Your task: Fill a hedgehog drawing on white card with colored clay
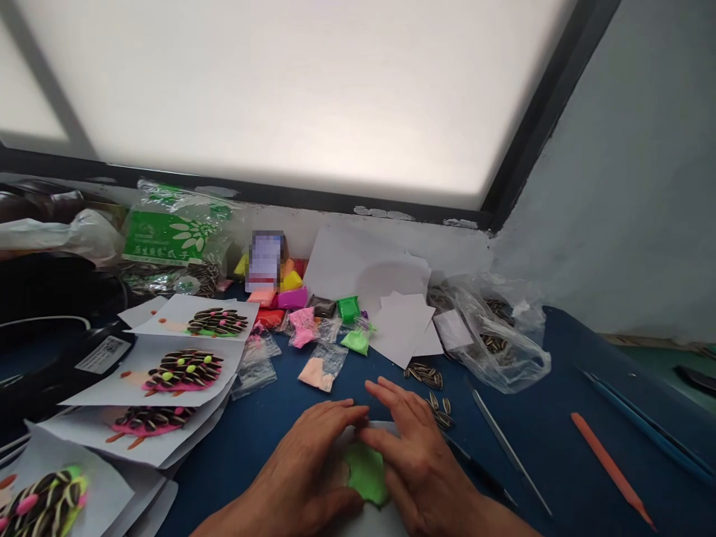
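A flattened piece of bright green modelling clay (367,474) lies on a white paper card (385,522) in front of me. My left hand (313,470) is cupped along its left side, fingers stretched forward and thumb close to its lower edge. On the other side my right hand (422,462) has its fingers extended, with its thumb and palm edge at the clay's right border. Part of the card is hidden under both hands. Just beyond my right fingers are loose striped sunflower seeds (425,374). A bag of peach clay (318,373) lies ahead of my left hand.
At left are stacked cards (184,306) with seed-and-clay hedgehogs. Clay packets (294,298) and blank paper (403,324) lie at the back, beside a seed bag (503,335). A metal tool (509,447), an orange tool (609,466) and blue tweezers (654,429) lie right.
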Tool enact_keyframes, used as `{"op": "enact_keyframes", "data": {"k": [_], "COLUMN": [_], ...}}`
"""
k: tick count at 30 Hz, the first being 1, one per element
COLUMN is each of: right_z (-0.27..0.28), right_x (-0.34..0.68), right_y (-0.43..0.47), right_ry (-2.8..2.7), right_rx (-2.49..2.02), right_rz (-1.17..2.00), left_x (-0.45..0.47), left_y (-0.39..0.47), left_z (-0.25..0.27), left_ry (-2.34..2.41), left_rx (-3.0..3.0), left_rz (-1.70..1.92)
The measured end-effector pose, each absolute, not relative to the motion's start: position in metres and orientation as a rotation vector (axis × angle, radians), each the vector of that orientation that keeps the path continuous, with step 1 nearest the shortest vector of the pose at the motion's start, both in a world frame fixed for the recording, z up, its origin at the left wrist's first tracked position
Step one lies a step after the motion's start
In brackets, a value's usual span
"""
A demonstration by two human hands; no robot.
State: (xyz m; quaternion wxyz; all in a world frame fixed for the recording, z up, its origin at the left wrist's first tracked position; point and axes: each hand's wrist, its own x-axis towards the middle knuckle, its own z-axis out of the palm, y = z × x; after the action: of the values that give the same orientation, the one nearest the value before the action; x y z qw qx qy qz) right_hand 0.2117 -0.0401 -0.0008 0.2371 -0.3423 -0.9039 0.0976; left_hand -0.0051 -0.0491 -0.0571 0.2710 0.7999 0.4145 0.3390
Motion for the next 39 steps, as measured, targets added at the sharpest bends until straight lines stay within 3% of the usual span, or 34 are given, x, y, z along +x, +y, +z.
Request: {"op": "enact_keyframes", "data": {"k": [23,39], "right_z": [0.019,0.012], "right_x": [0.203,0.217], "right_y": [-0.038,-0.041], "right_ry": [-2.757,-2.627], "right_rx": [-1.018,-0.942], "right_rz": [0.463,0.252], "left_x": [-0.005,-0.012], "left_y": [-0.048,-0.048], "left_z": [-0.059,-0.061], "left_ry": [1.061,1.112], "left_rx": [2.163,2.184], "left_rz": [1.019,0.824]}}
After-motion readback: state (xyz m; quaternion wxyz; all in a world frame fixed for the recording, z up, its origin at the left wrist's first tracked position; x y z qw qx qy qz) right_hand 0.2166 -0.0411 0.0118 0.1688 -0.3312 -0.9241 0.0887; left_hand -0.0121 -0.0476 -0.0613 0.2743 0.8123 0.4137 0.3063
